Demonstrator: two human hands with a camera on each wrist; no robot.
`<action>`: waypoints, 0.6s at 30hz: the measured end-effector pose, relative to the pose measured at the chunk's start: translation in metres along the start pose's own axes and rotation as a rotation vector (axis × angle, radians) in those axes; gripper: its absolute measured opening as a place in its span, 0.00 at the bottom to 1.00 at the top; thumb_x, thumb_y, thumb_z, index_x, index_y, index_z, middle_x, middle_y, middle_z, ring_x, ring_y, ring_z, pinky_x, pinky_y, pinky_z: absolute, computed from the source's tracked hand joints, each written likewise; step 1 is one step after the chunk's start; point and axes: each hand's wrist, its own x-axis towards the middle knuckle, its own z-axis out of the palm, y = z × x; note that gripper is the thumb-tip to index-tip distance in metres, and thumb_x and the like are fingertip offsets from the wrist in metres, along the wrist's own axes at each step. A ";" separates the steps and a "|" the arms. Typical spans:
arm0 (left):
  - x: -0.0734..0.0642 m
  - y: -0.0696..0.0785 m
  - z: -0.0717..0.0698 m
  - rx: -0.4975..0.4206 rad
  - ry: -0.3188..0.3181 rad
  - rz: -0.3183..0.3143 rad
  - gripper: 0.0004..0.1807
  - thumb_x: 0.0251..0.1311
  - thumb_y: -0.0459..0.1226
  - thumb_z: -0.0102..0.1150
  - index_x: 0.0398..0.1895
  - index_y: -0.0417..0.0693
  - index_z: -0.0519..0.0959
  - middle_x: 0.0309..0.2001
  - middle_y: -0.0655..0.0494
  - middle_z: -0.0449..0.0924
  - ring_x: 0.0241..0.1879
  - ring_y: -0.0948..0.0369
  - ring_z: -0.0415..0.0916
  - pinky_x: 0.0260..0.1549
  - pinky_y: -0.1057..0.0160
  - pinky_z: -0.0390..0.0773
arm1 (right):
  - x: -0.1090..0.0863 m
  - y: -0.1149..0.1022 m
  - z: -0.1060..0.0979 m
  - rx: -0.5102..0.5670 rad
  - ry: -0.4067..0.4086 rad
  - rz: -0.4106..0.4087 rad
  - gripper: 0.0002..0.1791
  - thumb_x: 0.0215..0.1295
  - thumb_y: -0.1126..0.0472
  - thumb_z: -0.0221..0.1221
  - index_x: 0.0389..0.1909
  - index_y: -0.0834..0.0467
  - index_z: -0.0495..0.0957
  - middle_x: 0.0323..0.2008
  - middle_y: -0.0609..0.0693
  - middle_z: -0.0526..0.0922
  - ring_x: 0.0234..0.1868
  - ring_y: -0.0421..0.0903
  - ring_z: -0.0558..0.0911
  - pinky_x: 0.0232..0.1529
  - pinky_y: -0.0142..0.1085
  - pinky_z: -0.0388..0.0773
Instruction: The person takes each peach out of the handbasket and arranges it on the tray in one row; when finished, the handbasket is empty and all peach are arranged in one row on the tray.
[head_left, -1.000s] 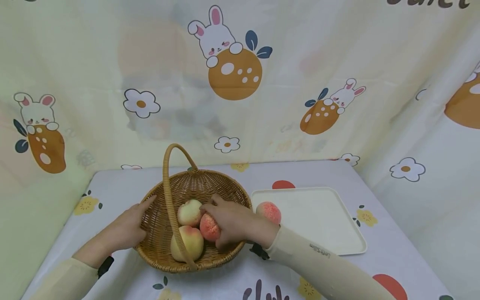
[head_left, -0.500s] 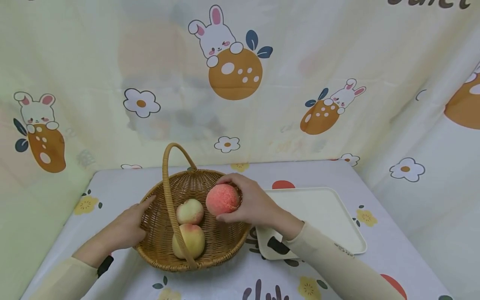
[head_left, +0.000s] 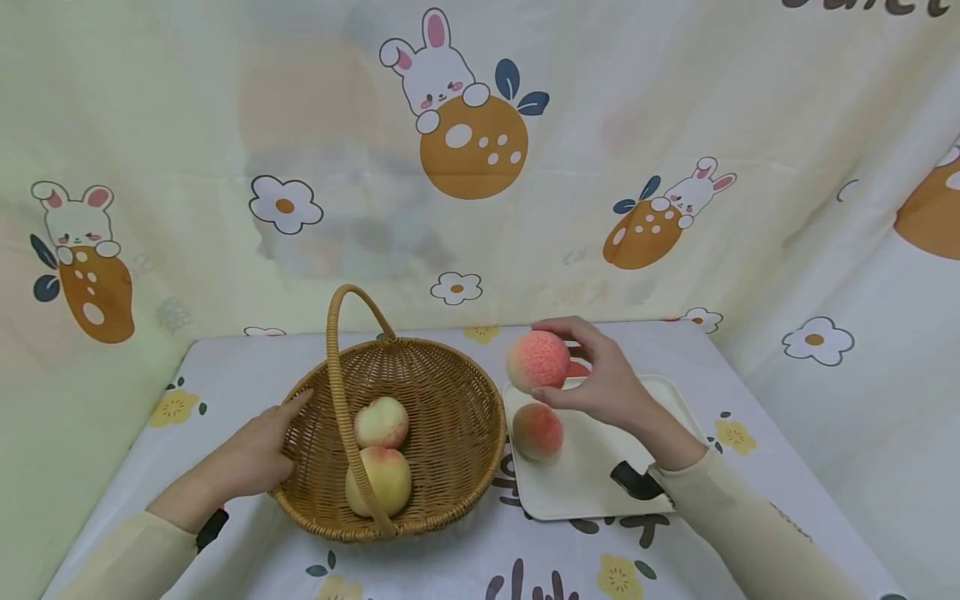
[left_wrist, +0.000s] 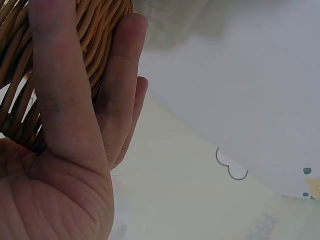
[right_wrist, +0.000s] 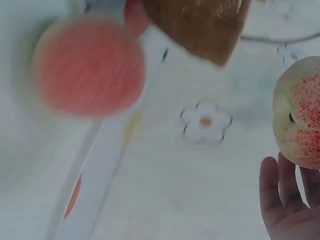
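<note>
My right hand [head_left: 600, 379] holds a pink peach [head_left: 538, 360] between thumb and fingers, above the far left part of the white tray [head_left: 600, 492]. In the right wrist view the pale, red-speckled end of this held peach [right_wrist: 302, 112] shows at the right edge. Another reddish peach [head_left: 537, 432] lies on the tray's left side. My left hand [head_left: 251, 458] grips the left side of the wicker basket [head_left: 450, 400], index finger over the rim. Its other fingers [left_wrist: 120, 75] lie along the woven outside. A whitish peach [head_left: 382, 422] and a yellow peach [head_left: 380, 482] sit in the basket.
The basket's tall arched handle [head_left: 335, 358] rises over its left part. A patterned cloth [head_left: 442, 575] covers the table, and a rabbit-print curtain [head_left: 337, 125] hangs behind and at both sides. The tray stands close against the basket's right side.
My right hand has lifted the pink peach out of the basket and carried it right, over the tray. The left hand stays at the basket's rim.
</note>
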 end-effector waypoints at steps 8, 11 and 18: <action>0.000 0.001 0.000 0.003 0.001 -0.003 0.49 0.44 0.17 0.56 0.76 0.28 0.52 0.63 0.15 0.60 0.52 0.34 0.73 0.30 0.52 0.81 | -0.023 0.037 -0.046 -0.152 -0.035 0.100 0.39 0.49 0.63 0.77 0.64 0.54 0.74 0.55 0.48 0.79 0.52 0.44 0.77 0.51 0.33 0.77; -0.001 0.001 0.000 0.010 0.001 -0.003 0.50 0.44 0.17 0.57 0.76 0.28 0.52 0.63 0.15 0.60 0.53 0.33 0.72 0.32 0.50 0.81 | -0.035 0.056 -0.052 -0.184 -0.112 0.161 0.38 0.48 0.61 0.78 0.63 0.53 0.75 0.56 0.46 0.79 0.54 0.46 0.76 0.52 0.40 0.79; -0.001 0.001 -0.002 0.031 -0.004 0.008 0.50 0.43 0.18 0.57 0.76 0.28 0.52 0.63 0.15 0.61 0.58 0.28 0.68 0.37 0.46 0.81 | -0.054 0.096 -0.048 -0.214 -0.280 0.168 0.36 0.46 0.63 0.77 0.60 0.55 0.77 0.54 0.45 0.80 0.56 0.49 0.77 0.50 0.45 0.81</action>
